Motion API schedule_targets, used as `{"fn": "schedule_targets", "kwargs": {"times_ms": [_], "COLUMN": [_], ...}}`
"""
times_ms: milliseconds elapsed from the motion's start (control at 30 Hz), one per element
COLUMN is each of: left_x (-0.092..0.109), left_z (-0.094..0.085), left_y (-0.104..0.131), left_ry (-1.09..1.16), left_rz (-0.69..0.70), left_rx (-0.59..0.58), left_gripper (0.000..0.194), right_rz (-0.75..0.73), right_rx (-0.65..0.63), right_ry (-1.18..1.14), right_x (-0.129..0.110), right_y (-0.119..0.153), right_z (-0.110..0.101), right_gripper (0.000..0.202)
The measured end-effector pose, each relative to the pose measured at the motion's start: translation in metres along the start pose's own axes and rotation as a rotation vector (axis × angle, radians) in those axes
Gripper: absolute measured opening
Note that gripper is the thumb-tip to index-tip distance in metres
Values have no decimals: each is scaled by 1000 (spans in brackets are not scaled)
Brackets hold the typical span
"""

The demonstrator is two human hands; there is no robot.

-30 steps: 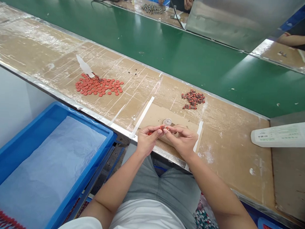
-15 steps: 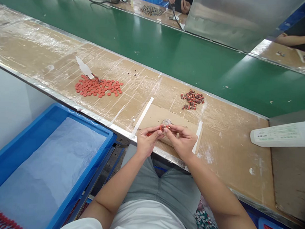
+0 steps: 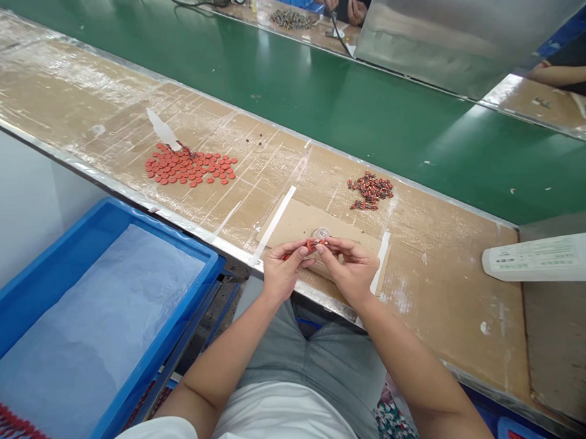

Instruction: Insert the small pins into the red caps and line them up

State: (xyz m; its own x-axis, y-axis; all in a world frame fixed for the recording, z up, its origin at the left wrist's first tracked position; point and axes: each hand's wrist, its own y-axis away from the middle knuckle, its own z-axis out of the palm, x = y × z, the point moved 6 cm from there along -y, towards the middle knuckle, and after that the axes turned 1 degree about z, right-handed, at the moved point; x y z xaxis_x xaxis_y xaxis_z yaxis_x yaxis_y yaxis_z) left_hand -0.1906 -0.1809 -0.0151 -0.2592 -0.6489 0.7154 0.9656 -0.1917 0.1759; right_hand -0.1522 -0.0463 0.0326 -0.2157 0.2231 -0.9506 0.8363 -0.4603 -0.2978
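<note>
My left hand [image 3: 282, 270] is closed on a small orange-red part [image 3: 312, 245], pinched between thumb and fingertips above the table's front edge. Fingertips of my right hand [image 3: 349, 267] meet the same part from the other side, also closed; a tiny dark and metallic piece shows between them, too small to name. More red shows under the left fingers, mostly hidden. Just behind the fingertips a small clear round dish [image 3: 321, 233] sits on a cardboard sheet [image 3: 297, 218]. Farther back lies a pile of small red and black parts [image 3: 371, 187].
Many flat red discs [image 3: 189, 168] lie to the left beside a white paper strip [image 3: 162, 130]. A green conveyor belt [image 3: 279, 78] runs behind the table. A white bottle [image 3: 541, 257] lies at right. A blue bin [image 3: 209, 264] stands left. Another person's hands [image 3: 355, 11] show across the belt.
Specks on the green belt have shifted left. Both hands stay in nearly the same place, still pinching the small part.
</note>
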Motion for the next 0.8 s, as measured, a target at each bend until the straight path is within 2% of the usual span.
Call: {"fn": "schedule_targets", "kwargs": {"times_ms": [200,367,467,633,800], "left_x": [-1,-5,-6,-8,-6], "left_z": [-1,-5,-7,-9,-8], "left_y": [-1,-2,-2,-2,-1], "left_ry": [6,2,2,8,21], "left_rz": [-26,-122,-140,-125,-120], "left_rx": [-18,-61,-73,-76,-73], "left_gripper": [21,25,26,27,28], "right_rz": [45,182,254,313,280], "right_rx": [-48,-220,-281,-285,-298], "right_ry": [-89,-194,-232,-237,-233], "right_x": [-1,1,1,1,-1], "right_y": [-2,-6,-5,-4,-5], "right_z": [1,7,9,10,10], "right_gripper": [19,18,20,25,26]}}
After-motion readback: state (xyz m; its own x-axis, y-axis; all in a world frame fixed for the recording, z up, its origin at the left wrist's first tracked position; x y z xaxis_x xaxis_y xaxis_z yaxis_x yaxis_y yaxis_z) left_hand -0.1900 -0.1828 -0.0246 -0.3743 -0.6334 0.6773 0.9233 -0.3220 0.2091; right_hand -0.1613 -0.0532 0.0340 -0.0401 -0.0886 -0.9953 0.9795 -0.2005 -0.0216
